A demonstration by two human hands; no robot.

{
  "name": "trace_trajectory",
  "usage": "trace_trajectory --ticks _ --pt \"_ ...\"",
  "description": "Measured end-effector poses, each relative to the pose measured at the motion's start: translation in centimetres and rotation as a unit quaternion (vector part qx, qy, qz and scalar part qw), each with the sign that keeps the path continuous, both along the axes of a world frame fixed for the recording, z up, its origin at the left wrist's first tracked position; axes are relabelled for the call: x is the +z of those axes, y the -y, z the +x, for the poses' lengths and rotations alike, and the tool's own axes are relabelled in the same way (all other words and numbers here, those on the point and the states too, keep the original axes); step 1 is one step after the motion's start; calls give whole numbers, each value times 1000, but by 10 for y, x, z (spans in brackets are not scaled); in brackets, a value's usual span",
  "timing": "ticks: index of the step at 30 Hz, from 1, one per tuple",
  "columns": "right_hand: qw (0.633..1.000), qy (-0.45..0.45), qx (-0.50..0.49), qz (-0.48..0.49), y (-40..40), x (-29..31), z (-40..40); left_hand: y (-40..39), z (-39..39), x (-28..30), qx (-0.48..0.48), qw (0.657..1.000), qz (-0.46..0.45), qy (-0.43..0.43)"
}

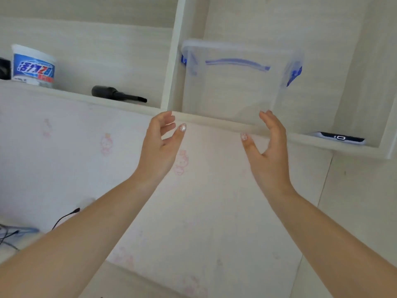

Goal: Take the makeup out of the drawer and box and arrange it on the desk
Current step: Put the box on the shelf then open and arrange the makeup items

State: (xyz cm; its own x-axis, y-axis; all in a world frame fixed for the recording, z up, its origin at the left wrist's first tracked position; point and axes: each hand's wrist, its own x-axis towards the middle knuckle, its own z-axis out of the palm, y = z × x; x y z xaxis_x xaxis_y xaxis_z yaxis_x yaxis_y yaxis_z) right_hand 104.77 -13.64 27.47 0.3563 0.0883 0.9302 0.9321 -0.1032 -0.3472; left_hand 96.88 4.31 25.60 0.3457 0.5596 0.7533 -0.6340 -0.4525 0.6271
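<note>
Both hands raised toward clear box [236,82] with blue latches, which sits in right shelf cubby; left hand [160,143] and right hand [268,145] grip wide, empty, just short of it. Left cubby: white tub [33,65], black brush [118,94]. Phone [341,138] lies right of box.

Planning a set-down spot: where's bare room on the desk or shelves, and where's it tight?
Free: the desk between both forearms, and the left shelf between the tub and the black brush. Crowded: the right cubby around the clear box, with a phone at its right; cables clutter the desk's left edge.
</note>
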Motion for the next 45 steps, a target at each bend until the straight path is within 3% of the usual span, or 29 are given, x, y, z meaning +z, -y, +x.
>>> trace_trajectory --ticks 4,12,24,30,38,42,45 --pt "993 -37 33 -111 -12 -61 -22 -8 -35 -64 20 997 -5 -73" --pt "958 -142 100 -228 -50 -161 -68 -42 -105 -172 58 978 -37 -195" --pt "916 -192 116 -333 -124 -234 -84 -141 -155 -268 91 950 -97 -281" --pt "899 -240 102 -352 -215 -265 -74 -238 -140 -293 59 946 -86 -306" --pt "848 -348 79 -393 -357 -331 -77 -372 -119 -345 7 918 -98 -384" --pt "821 -393 68 -407 -386 -365 -80 -400 -112 -379 -39 896 -110 -429" --pt "813 -375 50 -443 -400 -384 -76 -408 -103 -407 -81 878 -112 -457"
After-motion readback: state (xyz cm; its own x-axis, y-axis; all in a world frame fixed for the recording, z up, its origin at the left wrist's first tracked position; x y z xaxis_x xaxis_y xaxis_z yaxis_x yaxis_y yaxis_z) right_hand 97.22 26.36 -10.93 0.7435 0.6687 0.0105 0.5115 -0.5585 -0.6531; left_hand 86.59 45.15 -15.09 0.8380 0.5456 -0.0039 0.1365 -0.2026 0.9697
